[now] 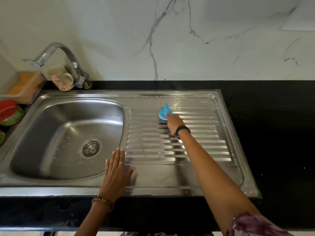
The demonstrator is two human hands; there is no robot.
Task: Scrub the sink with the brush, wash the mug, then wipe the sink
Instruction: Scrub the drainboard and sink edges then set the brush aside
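Right hand grips brush; left hand fingers flat on sink.

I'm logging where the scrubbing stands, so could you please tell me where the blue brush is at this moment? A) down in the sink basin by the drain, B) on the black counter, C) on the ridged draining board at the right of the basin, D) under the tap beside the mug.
C: the right hand holds the blue brush against the ridged draining board, well apart from the basin.

white grey-veined marble wall rises behind a glossy black countertop.
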